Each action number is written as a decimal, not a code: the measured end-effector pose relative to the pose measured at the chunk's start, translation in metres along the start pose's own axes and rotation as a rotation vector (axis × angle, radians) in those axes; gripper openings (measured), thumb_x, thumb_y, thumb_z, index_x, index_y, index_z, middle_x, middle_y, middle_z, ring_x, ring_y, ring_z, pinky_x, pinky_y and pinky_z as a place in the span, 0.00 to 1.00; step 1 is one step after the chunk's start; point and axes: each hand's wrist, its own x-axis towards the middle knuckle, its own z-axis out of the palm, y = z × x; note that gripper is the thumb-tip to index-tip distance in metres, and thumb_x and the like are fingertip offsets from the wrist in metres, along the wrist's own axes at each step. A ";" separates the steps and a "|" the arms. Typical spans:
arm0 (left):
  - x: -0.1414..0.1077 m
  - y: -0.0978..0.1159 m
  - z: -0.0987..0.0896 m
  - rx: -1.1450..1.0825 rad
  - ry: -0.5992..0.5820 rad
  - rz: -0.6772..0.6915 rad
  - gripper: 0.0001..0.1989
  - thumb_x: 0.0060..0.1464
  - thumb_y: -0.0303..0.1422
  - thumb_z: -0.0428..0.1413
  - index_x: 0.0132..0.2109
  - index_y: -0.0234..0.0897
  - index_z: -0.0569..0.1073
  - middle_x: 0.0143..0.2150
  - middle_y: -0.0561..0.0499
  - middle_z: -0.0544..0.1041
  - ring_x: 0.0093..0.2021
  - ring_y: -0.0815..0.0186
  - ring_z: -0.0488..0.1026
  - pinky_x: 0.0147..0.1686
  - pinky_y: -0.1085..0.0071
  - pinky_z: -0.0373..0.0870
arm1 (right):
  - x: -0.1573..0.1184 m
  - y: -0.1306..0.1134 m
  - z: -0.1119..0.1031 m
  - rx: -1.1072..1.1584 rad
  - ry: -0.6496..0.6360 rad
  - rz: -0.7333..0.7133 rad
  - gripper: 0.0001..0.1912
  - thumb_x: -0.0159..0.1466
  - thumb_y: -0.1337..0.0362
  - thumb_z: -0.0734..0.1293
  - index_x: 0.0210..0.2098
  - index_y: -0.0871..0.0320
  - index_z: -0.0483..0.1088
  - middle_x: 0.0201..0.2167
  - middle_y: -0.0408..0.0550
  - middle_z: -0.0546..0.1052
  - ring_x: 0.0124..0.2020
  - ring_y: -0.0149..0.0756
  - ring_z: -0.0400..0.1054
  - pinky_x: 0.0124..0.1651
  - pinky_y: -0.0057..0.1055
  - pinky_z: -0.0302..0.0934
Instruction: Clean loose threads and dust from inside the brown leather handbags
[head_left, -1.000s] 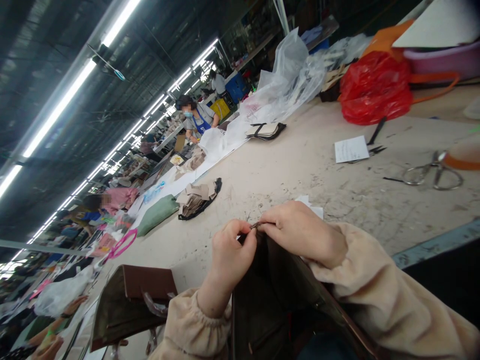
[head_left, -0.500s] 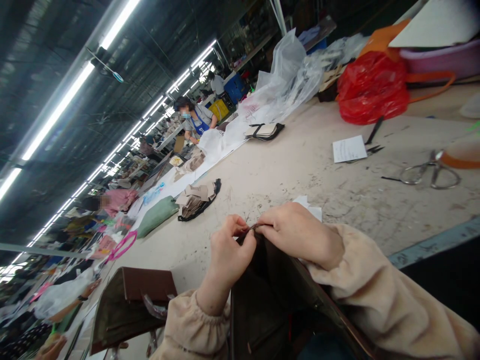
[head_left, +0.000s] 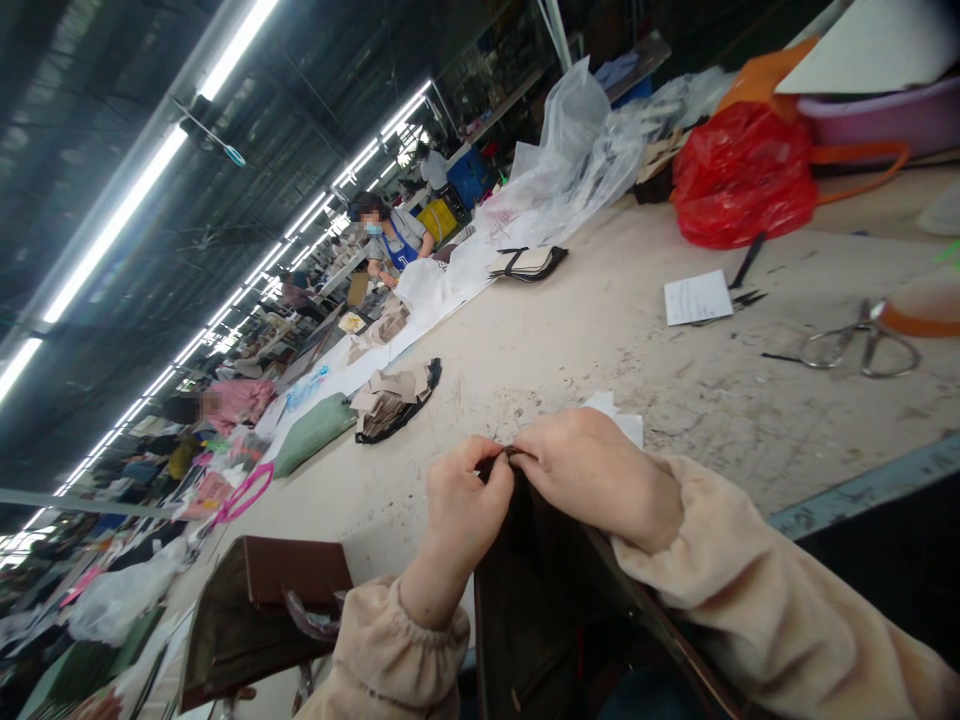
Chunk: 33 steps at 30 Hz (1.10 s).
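A dark brown bag [head_left: 540, 600] hangs open below my hands, its inside facing me. My left hand [head_left: 466, 505] pinches the top edge of the bag between thumb and fingers. Close against it, my right hand [head_left: 592, 470] grips the same edge, fingertips nearly touching those of the left. The bit of edge between the fingertips is mostly hidden. To the left stands a second brown bag [head_left: 296, 575] with a reddish-brown flap and some clear plastic on it.
On the worktable [head_left: 510, 350] lie scissors [head_left: 862, 345], a white note [head_left: 697, 298], a red plastic bag [head_left: 746, 175], a bundle of beige pieces [head_left: 394, 400] and a green pouch [head_left: 315, 435]. A co-worker [head_left: 397, 240] in a blue apron is across the table.
My left fingers have curled in closer on the bag's edge, and both hands have shifted very slightly. At the far left, another person's forearm has drawn mostly out of view.
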 end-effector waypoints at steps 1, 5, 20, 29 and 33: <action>0.000 0.001 0.001 0.000 -0.002 -0.003 0.07 0.50 0.27 0.53 0.31 0.36 0.76 0.29 0.52 0.78 0.31 0.67 0.74 0.33 0.70 0.68 | 0.000 0.001 0.000 0.013 0.001 0.011 0.14 0.64 0.63 0.58 0.31 0.56 0.75 0.30 0.48 0.78 0.32 0.40 0.72 0.33 0.33 0.54; 0.000 0.002 0.002 -0.039 -0.026 -0.027 0.06 0.51 0.28 0.54 0.33 0.36 0.76 0.31 0.51 0.79 0.32 0.66 0.74 0.34 0.69 0.69 | -0.001 0.005 -0.001 0.129 0.028 0.044 0.12 0.61 0.64 0.60 0.36 0.51 0.76 0.32 0.44 0.79 0.36 0.38 0.72 0.36 0.31 0.56; -0.010 -0.019 -0.011 -0.427 -0.237 -0.147 0.22 0.47 0.32 0.61 0.51 0.36 0.69 0.48 0.45 0.77 0.47 0.61 0.75 0.48 0.64 0.72 | 0.007 0.006 -0.002 0.105 0.024 0.043 0.13 0.58 0.64 0.60 0.33 0.49 0.77 0.31 0.41 0.79 0.34 0.35 0.70 0.32 0.30 0.51; -0.016 -0.017 -0.011 -0.215 -0.095 -0.168 0.09 0.52 0.35 0.58 0.41 0.39 0.78 0.39 0.52 0.81 0.40 0.62 0.77 0.42 0.67 0.73 | 0.008 0.004 -0.002 0.085 0.029 0.050 0.13 0.58 0.64 0.59 0.28 0.51 0.75 0.29 0.40 0.78 0.32 0.33 0.69 0.31 0.30 0.49; -0.013 -0.015 -0.008 -0.167 -0.074 -0.123 0.07 0.53 0.34 0.57 0.37 0.39 0.79 0.36 0.53 0.82 0.37 0.64 0.77 0.38 0.70 0.71 | 0.008 0.005 -0.002 0.067 0.032 0.052 0.13 0.59 0.64 0.59 0.28 0.52 0.75 0.28 0.40 0.78 0.31 0.32 0.68 0.30 0.30 0.48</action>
